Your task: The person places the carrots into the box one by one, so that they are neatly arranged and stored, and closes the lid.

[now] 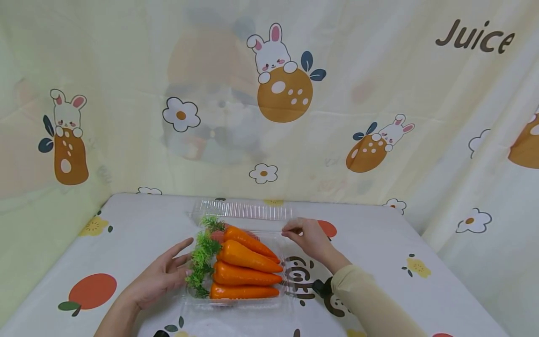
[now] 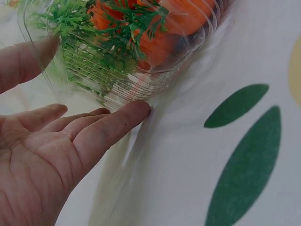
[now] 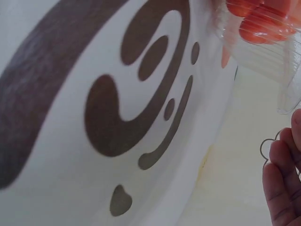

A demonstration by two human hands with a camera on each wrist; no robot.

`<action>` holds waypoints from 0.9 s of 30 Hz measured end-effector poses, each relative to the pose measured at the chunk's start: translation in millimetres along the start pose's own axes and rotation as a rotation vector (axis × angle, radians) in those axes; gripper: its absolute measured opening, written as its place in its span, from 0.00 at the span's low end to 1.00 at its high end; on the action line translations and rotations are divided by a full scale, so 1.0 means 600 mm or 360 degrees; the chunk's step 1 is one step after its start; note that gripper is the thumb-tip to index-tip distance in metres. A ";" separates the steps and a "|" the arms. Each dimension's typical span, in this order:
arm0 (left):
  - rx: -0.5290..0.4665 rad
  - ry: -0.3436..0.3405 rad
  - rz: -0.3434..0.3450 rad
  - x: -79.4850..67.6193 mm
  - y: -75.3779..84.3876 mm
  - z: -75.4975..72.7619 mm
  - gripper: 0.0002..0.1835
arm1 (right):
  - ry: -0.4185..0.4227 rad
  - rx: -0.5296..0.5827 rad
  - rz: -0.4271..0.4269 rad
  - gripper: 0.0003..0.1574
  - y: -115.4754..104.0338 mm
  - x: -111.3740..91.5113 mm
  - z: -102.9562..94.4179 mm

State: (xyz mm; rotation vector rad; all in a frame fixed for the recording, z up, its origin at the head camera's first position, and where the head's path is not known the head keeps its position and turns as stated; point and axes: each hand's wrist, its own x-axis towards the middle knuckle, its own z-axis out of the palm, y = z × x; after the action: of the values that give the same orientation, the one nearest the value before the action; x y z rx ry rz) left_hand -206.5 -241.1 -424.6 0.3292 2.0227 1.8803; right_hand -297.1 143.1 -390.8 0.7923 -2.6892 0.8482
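A clear plastic container [image 1: 236, 302] lies on the cloth-covered table with several orange carrots [image 1: 247, 273] in it. Their green leafy tops [image 1: 202, 252] point left, their tips right. Something reddish shows partly behind the farthest carrot. Beyond them extends a ribbed clear plastic part [image 1: 244, 210], apparently the container's lid. My left hand [image 1: 157, 276] is at the left side, fingers fairly straight; in the left wrist view its fingertips [image 2: 138, 109] touch the ribbed wall. With thumb and fingertips together, my right hand [image 1: 309, 236] pinches the container's far right corner.
A printed tablecloth [image 1: 143, 243] covers the table, and a printed curtain [image 1: 337, 93] hangs behind and at both sides. Small black objects appear near each wrist, one by the right sleeve [image 1: 362, 290] and one at the bottom edge.
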 end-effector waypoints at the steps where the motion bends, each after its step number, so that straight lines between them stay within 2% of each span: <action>1: -0.0004 0.0001 -0.0002 0.000 0.000 0.000 0.48 | 0.0005 -0.0020 -0.0024 0.04 0.000 -0.001 0.000; 7: 0.0004 0.0003 -0.0015 0.000 0.002 0.000 0.48 | 0.0045 -0.0110 -0.0114 0.03 -0.001 -0.006 0.000; 17: -0.0014 0.0000 -0.0023 0.000 0.003 0.001 0.48 | 0.0131 -0.0152 -0.0187 0.06 0.003 -0.010 0.004; 27: -0.0015 0.0000 -0.0019 0.000 0.004 0.002 0.49 | 0.0281 -0.0271 -0.0174 0.05 0.009 -0.014 0.014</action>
State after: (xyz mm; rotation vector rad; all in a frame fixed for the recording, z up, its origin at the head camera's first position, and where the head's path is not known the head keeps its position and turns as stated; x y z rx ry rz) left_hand -206.1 -239.9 -422.0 0.3136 2.0107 1.8825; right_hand -293.2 145.6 -402.8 0.7782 -2.4985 0.6231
